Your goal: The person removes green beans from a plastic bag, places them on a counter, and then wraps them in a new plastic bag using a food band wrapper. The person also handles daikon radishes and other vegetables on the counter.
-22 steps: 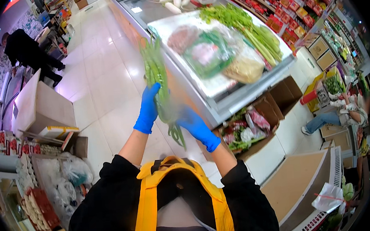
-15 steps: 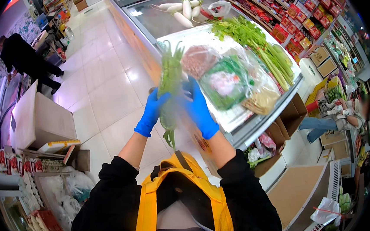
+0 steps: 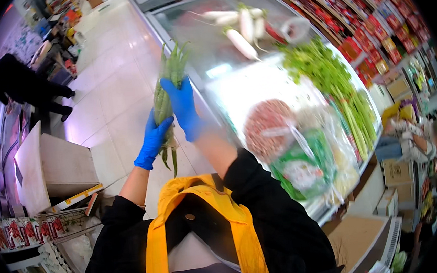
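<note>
Both my hands wear blue gloves and grip one bundle of long green vegetables point(image 3: 166, 86), held upright in front of me over the pale floor. My left hand point(image 3: 152, 140) clasps its lower part, with thin stalk ends hanging below. My right hand point(image 3: 182, 107) wraps the middle from the right. The leafy tips stick up above my fingers. The bundle is just left of a glass-topped display counter point(image 3: 206, 45).
On the counter lie white radishes point(image 3: 241, 29), a heap of green stalks point(image 3: 338, 88) and clear bags of produce point(image 3: 302, 155). Shelves of packaged goods line the right. A person in black point(image 3: 25, 87) stands far left. A white box point(image 3: 51, 165) and cardboard boxes point(image 3: 398, 173) sit nearby.
My view has swung left and both hands have lifted the green bundle higher. The counter with its bags now lies to my right.
</note>
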The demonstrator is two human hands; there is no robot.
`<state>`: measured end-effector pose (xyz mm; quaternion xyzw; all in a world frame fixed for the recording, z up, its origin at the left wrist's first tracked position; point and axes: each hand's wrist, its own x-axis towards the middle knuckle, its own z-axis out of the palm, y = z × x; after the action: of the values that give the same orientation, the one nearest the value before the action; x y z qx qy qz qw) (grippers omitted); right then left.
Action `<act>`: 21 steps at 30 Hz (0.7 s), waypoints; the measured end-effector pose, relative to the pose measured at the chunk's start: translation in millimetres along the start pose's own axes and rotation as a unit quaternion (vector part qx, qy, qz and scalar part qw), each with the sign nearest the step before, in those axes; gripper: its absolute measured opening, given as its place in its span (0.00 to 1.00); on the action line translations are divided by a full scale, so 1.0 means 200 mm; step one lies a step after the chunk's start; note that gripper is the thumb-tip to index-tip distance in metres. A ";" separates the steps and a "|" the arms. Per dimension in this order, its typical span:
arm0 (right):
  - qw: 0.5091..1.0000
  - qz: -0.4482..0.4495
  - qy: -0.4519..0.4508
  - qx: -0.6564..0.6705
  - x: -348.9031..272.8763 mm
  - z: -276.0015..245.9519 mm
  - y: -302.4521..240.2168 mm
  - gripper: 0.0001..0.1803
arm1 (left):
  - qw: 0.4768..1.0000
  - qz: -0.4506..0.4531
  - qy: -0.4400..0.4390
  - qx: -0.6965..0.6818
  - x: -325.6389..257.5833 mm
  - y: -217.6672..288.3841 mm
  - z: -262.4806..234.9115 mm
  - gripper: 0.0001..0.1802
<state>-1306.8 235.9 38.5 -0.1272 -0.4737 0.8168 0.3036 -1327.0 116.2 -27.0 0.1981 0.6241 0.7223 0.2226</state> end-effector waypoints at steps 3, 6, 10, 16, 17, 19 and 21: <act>0.996 0.043 -0.068 -0.026 0.23 0.11 0.21 0.26 | 1.000 -0.005 0.003 -0.007 0.28 -0.01 -0.20 0.21; 0.994 0.020 -0.084 0.065 0.63 0.15 0.42 0.23 | 0.997 -0.045 -0.064 -0.002 0.58 -0.01 -0.47 0.23; 0.997 -0.018 -0.059 0.035 1.03 0.45 0.45 0.21 | 0.992 -0.044 -0.111 0.038 0.90 0.09 -0.79 0.21; 0.970 0.061 -0.014 0.236 1.48 0.43 0.70 0.16 | 0.973 -0.080 -0.209 0.053 1.41 0.28 -0.97 0.27; 0.970 0.053 0.008 0.235 1.53 0.46 0.70 0.18 | 0.973 -0.052 -0.222 0.023 1.48 0.27 -0.98 0.28; 0.980 -0.003 0.057 0.192 1.63 0.50 0.70 0.22 | 0.970 -0.015 -0.242 0.033 1.64 0.31 -0.96 0.31; 0.992 -0.102 0.069 -0.015 1.78 0.48 0.69 0.22 | 0.971 0.053 -0.235 0.002 1.82 0.20 -0.91 0.33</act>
<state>-1685.2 337.4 0.2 -0.1388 -0.4743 0.7635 0.4157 -1731.9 169.2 -10.5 0.3953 0.5441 0.6652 0.3244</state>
